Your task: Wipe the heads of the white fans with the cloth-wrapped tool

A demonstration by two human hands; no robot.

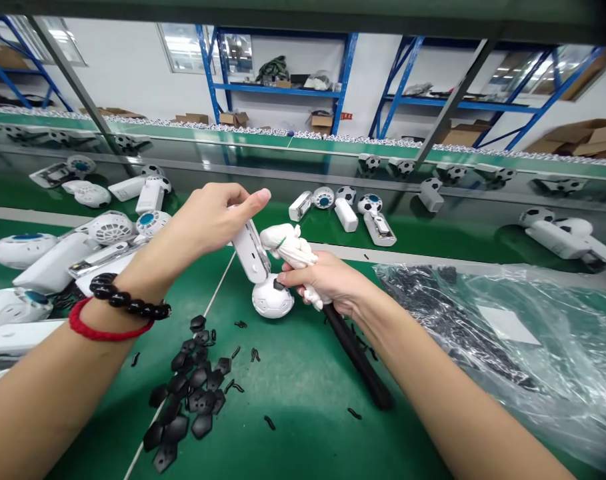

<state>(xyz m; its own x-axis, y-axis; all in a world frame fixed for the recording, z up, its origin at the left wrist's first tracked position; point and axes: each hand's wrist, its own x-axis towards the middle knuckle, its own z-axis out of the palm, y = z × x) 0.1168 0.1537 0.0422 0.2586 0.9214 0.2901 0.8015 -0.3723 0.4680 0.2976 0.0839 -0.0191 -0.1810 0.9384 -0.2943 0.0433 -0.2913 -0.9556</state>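
Note:
My left hand (215, 217) is closed around the top of a white handheld fan (253, 257), tilting its handle upward. The fan's round white head (273, 298) rests on the green mat. In my right hand (323, 277) is a hammer (355, 353) with a black handle, its head wrapped in white cloth (287, 243) tied with a green band. My right thumb and finger also press a small black piece (279, 285) against the fan's head. Below my left hand lies a loose pile of black pentagon pieces (197, 380), with small black curved strips (269, 422) scattered about.
Several white fans (57, 260) are heaped at the left. More fans with soccer-ball heads (345, 207) lie on the green conveyor belt beyond. A clear plastic bag (507, 347) holding black parts covers the right side. Blue shelving (277, 87) stands behind.

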